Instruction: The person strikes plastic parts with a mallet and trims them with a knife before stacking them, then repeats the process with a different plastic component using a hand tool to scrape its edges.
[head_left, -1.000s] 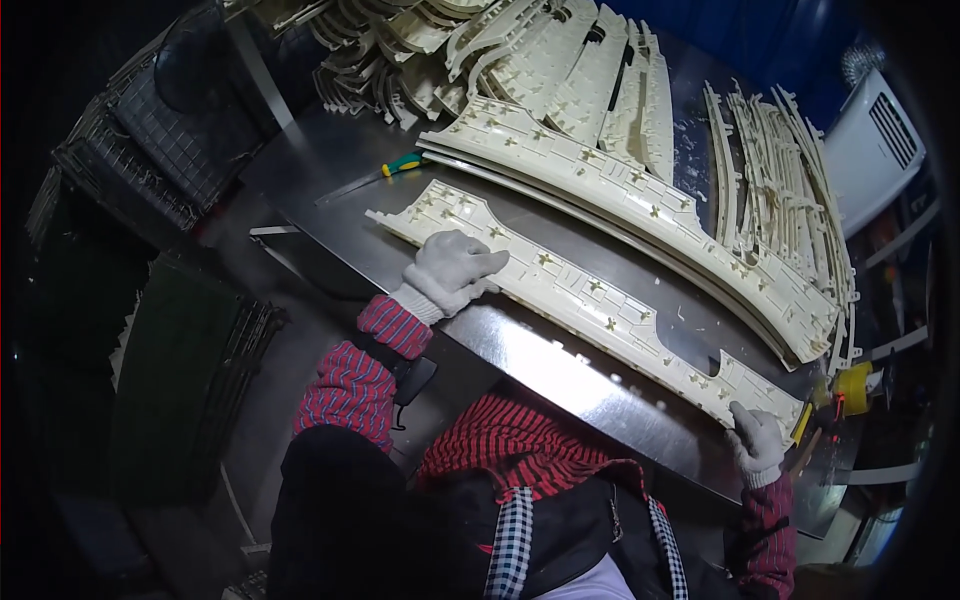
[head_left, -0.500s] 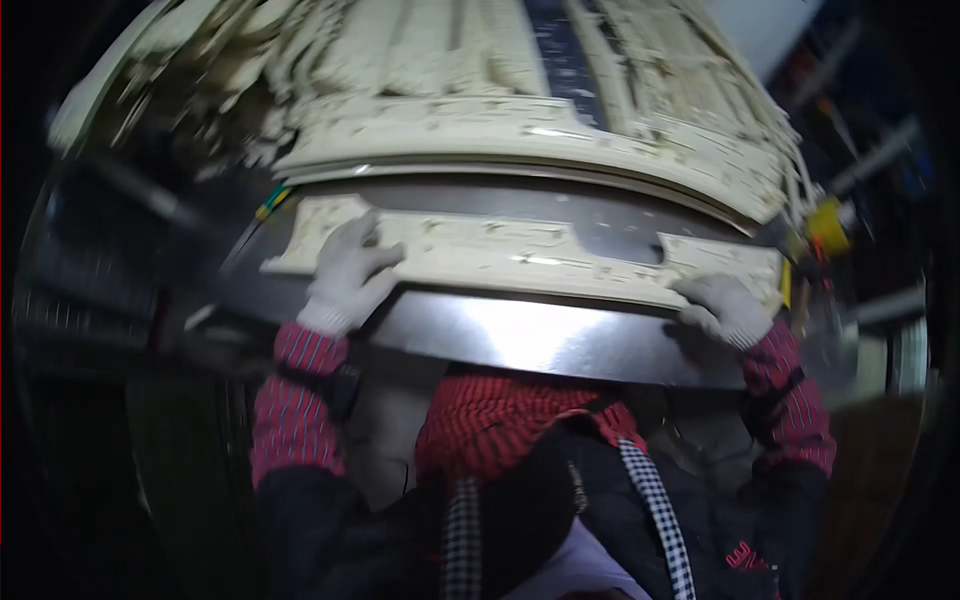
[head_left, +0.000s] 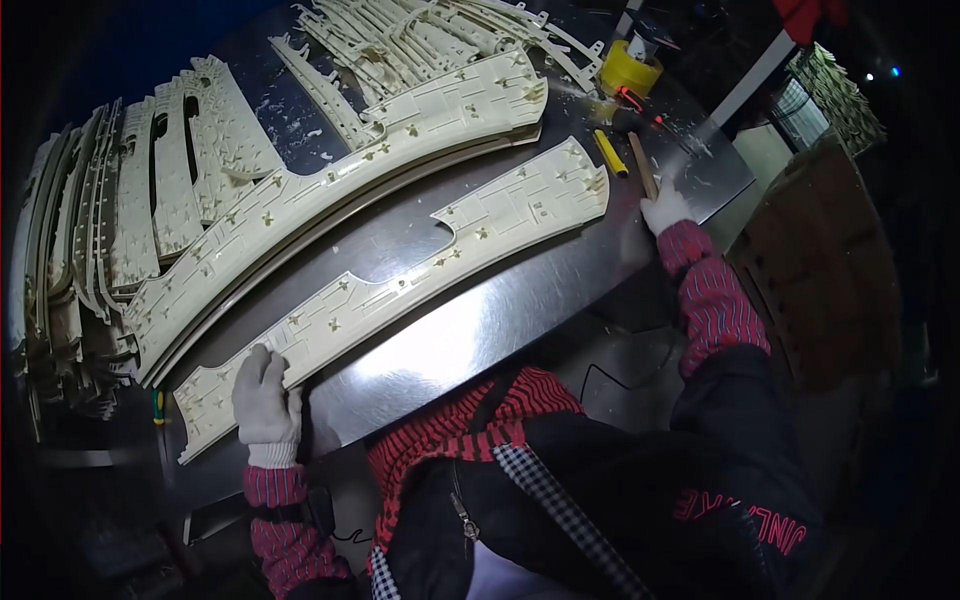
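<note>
On the near side of the metal bench (head_left: 520, 300), the cream panel (head_left: 370, 305) is lying ribbed face up, with the left hand (head_left: 266, 403) resting on its left end, grip spread. Past its right end, the right hand (head_left: 665, 211) is touching a brown stick (head_left: 643, 165), though I cannot tell whether its grip is closed. No tool is meeting the panel, so work on it is seemingly remaining, while another curved panel (head_left: 320, 195) is lying behind.

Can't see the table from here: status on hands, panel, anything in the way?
Left hand on near cream panel. Right hand at brown stick, yellow tool alongside. Curved cream panels just beyond, not overlapping.
</note>
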Demonstrator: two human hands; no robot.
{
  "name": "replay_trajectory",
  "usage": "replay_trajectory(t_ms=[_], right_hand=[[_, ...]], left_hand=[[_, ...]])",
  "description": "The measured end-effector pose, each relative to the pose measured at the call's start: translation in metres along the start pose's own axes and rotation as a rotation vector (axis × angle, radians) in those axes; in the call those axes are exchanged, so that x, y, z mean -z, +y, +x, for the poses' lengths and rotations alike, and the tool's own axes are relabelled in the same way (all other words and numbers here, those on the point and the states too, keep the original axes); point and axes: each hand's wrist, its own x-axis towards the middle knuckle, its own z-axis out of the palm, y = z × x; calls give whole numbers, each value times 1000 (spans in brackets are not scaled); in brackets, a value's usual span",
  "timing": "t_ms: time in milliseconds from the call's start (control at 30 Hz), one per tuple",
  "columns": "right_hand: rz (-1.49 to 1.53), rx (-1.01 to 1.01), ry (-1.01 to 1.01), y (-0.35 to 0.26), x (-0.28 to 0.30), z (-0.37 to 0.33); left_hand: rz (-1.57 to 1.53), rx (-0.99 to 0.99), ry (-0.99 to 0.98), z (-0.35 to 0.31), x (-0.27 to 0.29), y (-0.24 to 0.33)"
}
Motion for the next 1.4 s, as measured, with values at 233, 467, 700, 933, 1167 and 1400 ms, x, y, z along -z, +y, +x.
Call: replay_trajectory(t_ms=[233,467,700,933,1167,1400], right_hand=[[920,-103,-315,-41,37,-11],[609,766,109,-35,64,-153],[69,727,-388,-39,46,-182],[354,1018,-195,-99,73,-160],[730,1649,-27,-300,88,-182],[-475,1827,-274,-384,63,-231]], left_hand=[[22,61,-218,17,-2,4],[32,-38,-158,14,-2,0],[-10,-2,-219,16,-10,-2],[86,-117,248,15,-17,22],[-243,-42,-246,74,-28,111],[-211,-32,-54,75,-67,102]])
